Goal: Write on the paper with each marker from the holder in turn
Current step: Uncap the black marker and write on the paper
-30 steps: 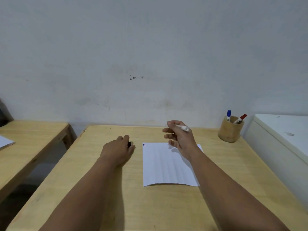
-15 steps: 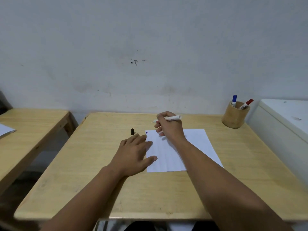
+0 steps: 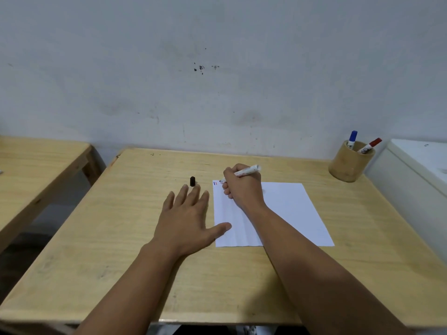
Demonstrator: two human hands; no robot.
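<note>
A white sheet of paper lies on the wooden table, with small blue and red marks at its top left corner. My right hand grips an uncapped white marker, whose dark tip touches the paper just beside those marks. My left hand rests flat on the table with fingers spread, its thumb on the paper's left edge. A black marker cap stands just beyond my left fingertips. At the back right a round wooden holder keeps a blue-capped marker and a red-capped marker.
A second wooden table stands to the left across a gap. A white cabinet or appliance sits against the table's right side. A stained grey wall runs directly behind the table.
My left hand left the black cap standing on the table and settled flat beside the paper. My right hand brought the marker down, so its tip now touches the paper's top left corner.
</note>
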